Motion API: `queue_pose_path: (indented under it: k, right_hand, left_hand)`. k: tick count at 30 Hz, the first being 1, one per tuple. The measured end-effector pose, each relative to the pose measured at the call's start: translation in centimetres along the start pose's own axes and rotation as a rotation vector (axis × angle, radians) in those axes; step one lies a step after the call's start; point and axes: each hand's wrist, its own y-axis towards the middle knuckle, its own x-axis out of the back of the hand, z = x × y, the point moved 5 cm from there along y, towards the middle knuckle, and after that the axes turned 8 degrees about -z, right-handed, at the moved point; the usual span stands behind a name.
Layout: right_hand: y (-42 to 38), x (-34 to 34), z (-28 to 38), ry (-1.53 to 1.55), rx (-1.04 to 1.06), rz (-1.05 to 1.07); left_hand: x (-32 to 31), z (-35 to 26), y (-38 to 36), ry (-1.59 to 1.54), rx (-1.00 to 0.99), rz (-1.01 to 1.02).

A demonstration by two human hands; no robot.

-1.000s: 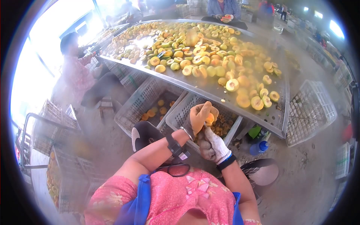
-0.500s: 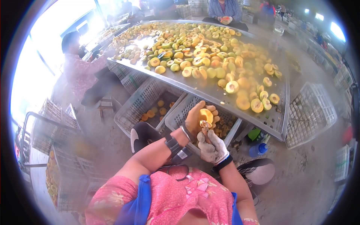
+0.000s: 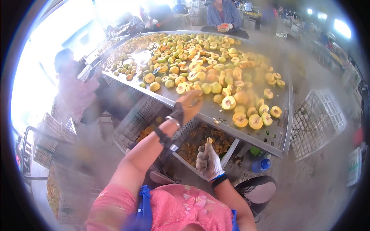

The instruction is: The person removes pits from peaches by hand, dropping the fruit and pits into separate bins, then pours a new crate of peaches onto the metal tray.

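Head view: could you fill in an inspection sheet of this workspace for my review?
Surface: metal table, largely covered with fruit.
Job's things: halved stone fruit, likely peaches, many cut side up; plastic crate holding brown pieces, below the near edge.
Clutter: blue bottle right of that crate; small scraps on the table.
Hands: left hand by the fruit, grasp unclear; gloved right hand pinches a small item, identity unclear.
Cables: nothing seen.
Surroundings: person seated across the table; lattice crate at right.

Bottom centre, my shirt (image 3: 173,210) is pink with paler shapes, its strap (image 3: 144,211) blue. My right hand (image 3: 207,161) wears an off-white glove. Above centre, fruit (image 3: 228,102) shows yellow, orange and green against grey table (image 3: 210,109).
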Motion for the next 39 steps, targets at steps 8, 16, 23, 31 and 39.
queue_pose_path:
  k: [8, 16, 23, 31, 39]
  right_hand:
    - [0.5, 1.8, 0.6, -0.06, 0.02, -0.055]
    - [0.5, 2.2, 0.5, -0.081, 0.04, -0.04]
    - [-0.5, 2.5, 0.6, -0.092, 0.139, -0.07]
    - [-1.1, 2.6, 0.8, -0.265, 0.175, -0.139]
    - [-4.2, -2.3, 1.8, -0.859, 0.735, -0.226]
  left_hand:
    - [-14.1, -1.8, 2.1, 0.417, 0.019, 0.328]
    - [-14.8, -2.0, 2.6, 0.451, 0.129, 0.542]
    - [-11.7, -3.4, 0.7, 0.095, 0.088, 0.432]
    - [-5.3, -2.1, -6.7, -1.102, 0.738, 0.003]
    - [-0.9, -1.8, -12.7, -1.42, 1.081, -0.015]
